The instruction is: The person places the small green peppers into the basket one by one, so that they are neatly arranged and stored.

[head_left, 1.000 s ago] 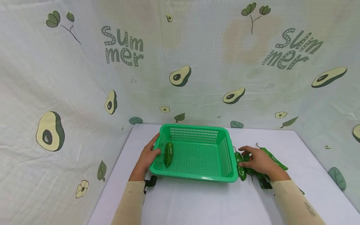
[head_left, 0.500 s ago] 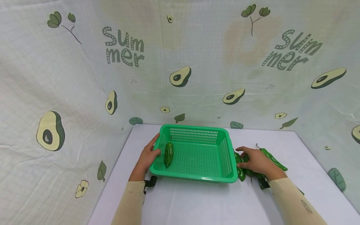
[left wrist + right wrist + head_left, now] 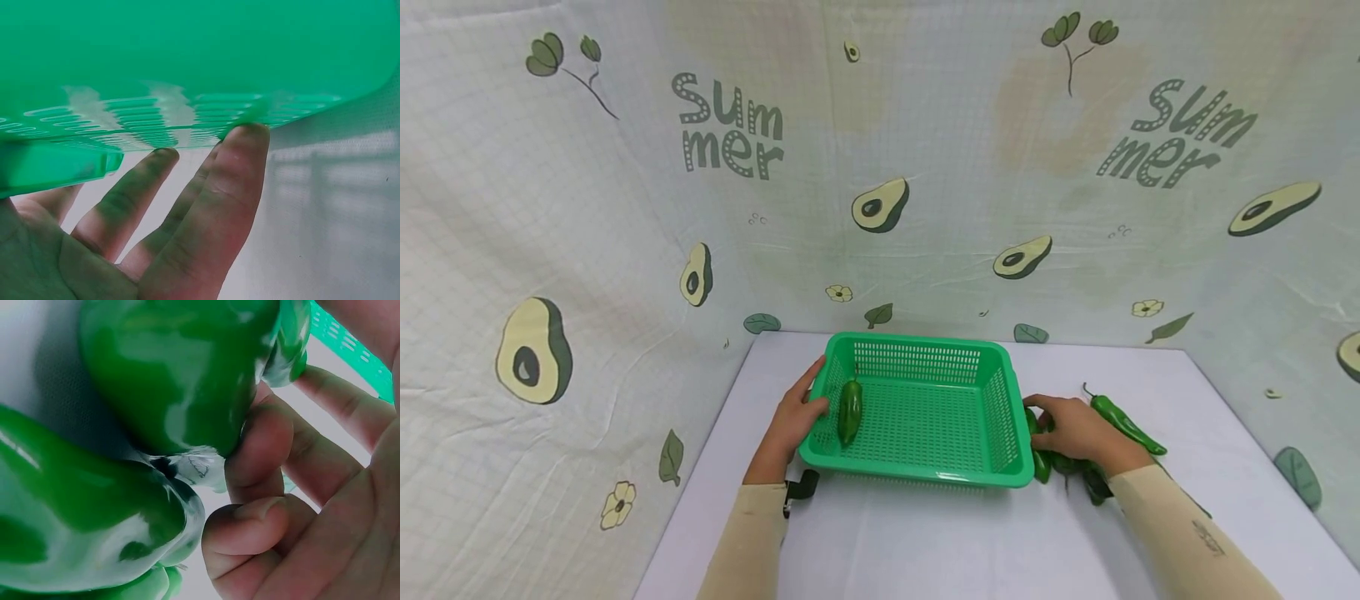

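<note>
My left hand (image 3: pixel 792 421) holds the left rim of a green plastic basket (image 3: pixel 917 477), thumb over the edge. In the left wrist view its fingers (image 3: pixel 215 200) press on the slotted wall from outside. One green chili pepper (image 3: pixel 850 412) lies inside the basket's left end. Beyond the right wall, my right hand (image 3: pixel 1078 429) pinches another chili pepper (image 3: pixel 1041 467) between thumb and fingers, partly hidden by the hand. Some of its other fingers (image 3: pixel 250 525) are curled in the right wrist view, beside more glossy peppers (image 3: pixel 175 375).
Several peppers lie under and around my right forearm, including a long one (image 3: pixel 1127 425) farther right. A white cloth covers the table (image 3: pixel 940 550). An avocado-print curtain (image 3: pixel 940 167) rises behind and at both sides.
My right hand has moved slightly left toward the basket, closing on the chili pepper, which shifts left too. The left hand and basket have stayed in place.
</note>
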The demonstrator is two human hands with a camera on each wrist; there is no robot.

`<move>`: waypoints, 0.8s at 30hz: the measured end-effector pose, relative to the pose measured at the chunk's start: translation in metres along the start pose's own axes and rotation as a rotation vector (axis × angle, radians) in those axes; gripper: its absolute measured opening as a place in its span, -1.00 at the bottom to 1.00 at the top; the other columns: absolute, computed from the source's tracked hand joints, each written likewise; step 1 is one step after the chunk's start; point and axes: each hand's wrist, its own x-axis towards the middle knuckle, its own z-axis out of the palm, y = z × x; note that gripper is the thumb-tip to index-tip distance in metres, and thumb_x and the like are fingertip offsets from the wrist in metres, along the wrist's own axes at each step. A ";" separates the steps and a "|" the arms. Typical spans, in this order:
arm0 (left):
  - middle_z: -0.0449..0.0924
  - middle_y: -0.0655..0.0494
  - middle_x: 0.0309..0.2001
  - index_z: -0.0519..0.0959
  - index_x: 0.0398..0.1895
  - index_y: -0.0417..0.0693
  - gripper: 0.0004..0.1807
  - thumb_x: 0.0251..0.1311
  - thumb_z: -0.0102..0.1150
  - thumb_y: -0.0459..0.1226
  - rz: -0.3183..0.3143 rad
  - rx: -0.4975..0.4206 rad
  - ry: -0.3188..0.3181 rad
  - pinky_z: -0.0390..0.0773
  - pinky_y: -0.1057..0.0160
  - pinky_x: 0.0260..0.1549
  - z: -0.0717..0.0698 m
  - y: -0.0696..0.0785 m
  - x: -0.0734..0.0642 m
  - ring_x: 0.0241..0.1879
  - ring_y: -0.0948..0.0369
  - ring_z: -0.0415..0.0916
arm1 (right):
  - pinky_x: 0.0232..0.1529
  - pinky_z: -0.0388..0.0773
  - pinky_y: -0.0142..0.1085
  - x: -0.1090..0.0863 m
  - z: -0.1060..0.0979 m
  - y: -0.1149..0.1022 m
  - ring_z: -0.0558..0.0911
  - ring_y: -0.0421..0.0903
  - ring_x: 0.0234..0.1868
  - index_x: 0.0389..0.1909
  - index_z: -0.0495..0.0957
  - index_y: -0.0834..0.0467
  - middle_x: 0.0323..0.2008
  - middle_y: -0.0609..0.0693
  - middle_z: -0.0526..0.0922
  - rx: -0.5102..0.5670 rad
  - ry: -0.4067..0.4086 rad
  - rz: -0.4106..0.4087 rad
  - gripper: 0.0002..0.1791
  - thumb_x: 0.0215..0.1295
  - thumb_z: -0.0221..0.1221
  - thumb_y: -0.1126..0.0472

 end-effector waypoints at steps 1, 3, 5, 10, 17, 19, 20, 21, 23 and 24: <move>0.70 -0.15 0.08 0.22 0.60 0.70 -0.02 0.14 0.09 -0.36 0.000 0.003 0.000 0.54 0.11 -0.40 0.000 0.000 0.000 -0.33 0.04 0.55 | -0.27 0.56 -0.13 0.000 0.000 0.000 0.56 -0.10 -0.30 0.39 0.51 0.19 -0.25 -0.03 0.68 -0.003 0.000 -0.001 -0.20 0.18 0.52 -0.03; 0.71 -0.15 0.06 0.22 0.59 0.71 -0.03 0.14 0.09 -0.35 0.000 0.007 0.002 0.54 0.11 -0.38 0.000 0.000 -0.001 -0.32 0.04 0.55 | -0.26 0.56 -0.13 0.001 0.001 -0.001 0.57 -0.09 -0.30 0.40 0.51 0.19 -0.25 -0.03 0.68 0.000 -0.003 0.008 -0.21 0.18 0.52 0.00; 0.71 -0.16 0.01 0.22 0.59 0.72 -0.03 0.15 0.09 -0.35 0.002 0.012 0.003 0.54 0.11 -0.37 0.000 0.001 -0.001 -0.32 0.04 0.54 | -0.26 0.56 -0.13 0.001 0.000 -0.001 0.56 -0.08 -0.29 0.40 0.51 0.19 -0.25 -0.03 0.67 0.004 -0.007 0.017 -0.20 0.18 0.52 0.00; 0.71 -0.17 0.00 0.22 0.60 0.70 -0.03 0.15 0.08 -0.35 0.005 0.007 -0.001 0.54 0.11 -0.37 0.000 0.000 0.000 -0.33 0.05 0.54 | -0.24 0.59 -0.12 0.001 -0.002 -0.001 0.59 -0.07 -0.29 0.40 0.51 0.20 -0.26 -0.03 0.68 0.027 -0.021 0.026 -0.20 0.18 0.52 -0.01; 0.68 -0.22 -0.11 0.21 0.60 0.70 -0.02 0.12 0.08 -0.35 0.003 0.015 -0.004 0.54 0.12 -0.39 0.000 -0.002 0.002 -0.35 0.05 0.54 | -0.20 0.64 -0.06 0.000 -0.004 0.001 0.64 -0.08 -0.26 0.38 0.51 0.18 -0.23 -0.02 0.71 0.073 -0.042 0.044 -0.20 0.17 0.53 -0.02; 0.69 -0.21 -0.06 0.21 0.61 0.67 -0.02 0.12 0.08 -0.35 0.003 0.010 -0.002 0.54 0.11 -0.40 0.000 -0.001 0.002 -0.33 0.04 0.54 | -0.20 0.63 -0.06 0.000 -0.005 0.000 0.63 -0.08 -0.27 0.38 0.51 0.18 -0.24 -0.01 0.71 0.079 -0.047 0.044 -0.20 0.16 0.54 -0.03; 0.69 -0.20 -0.02 0.21 0.62 0.67 -0.02 0.12 0.08 -0.35 0.004 0.009 -0.003 0.54 0.11 -0.39 0.000 -0.001 0.002 -0.31 0.04 0.55 | -0.21 0.63 -0.06 0.000 -0.006 0.000 0.63 -0.08 -0.27 0.38 0.51 0.18 -0.24 -0.01 0.70 0.081 -0.051 0.044 -0.20 0.16 0.54 -0.03; 0.69 -0.19 0.01 0.21 0.62 0.67 -0.01 0.12 0.08 -0.35 0.004 0.009 -0.004 0.55 0.11 -0.39 0.000 -0.001 0.002 -0.30 0.03 0.55 | -0.21 0.64 -0.06 0.000 -0.006 -0.001 0.63 -0.07 -0.27 0.37 0.51 0.18 -0.24 -0.01 0.70 0.085 -0.056 0.044 -0.20 0.16 0.54 -0.03; 0.68 -0.18 0.07 0.21 0.62 0.66 -0.01 0.13 0.09 -0.35 0.003 0.006 -0.006 0.55 0.11 -0.38 0.000 -0.001 0.002 -0.27 0.03 0.55 | -0.19 0.64 -0.05 0.000 -0.007 -0.002 0.64 -0.07 -0.26 0.37 0.51 0.18 -0.24 0.00 0.71 0.098 -0.062 0.057 -0.20 0.16 0.54 -0.02; 0.68 -0.18 0.09 0.20 0.62 0.66 -0.01 0.13 0.09 -0.35 0.004 0.006 -0.006 0.54 0.11 -0.38 0.000 -0.001 0.002 -0.27 0.03 0.55 | -0.18 0.65 -0.05 0.000 -0.008 -0.003 0.64 -0.06 -0.25 0.37 0.52 0.18 -0.23 0.00 0.71 0.104 -0.064 0.070 -0.20 0.15 0.54 -0.02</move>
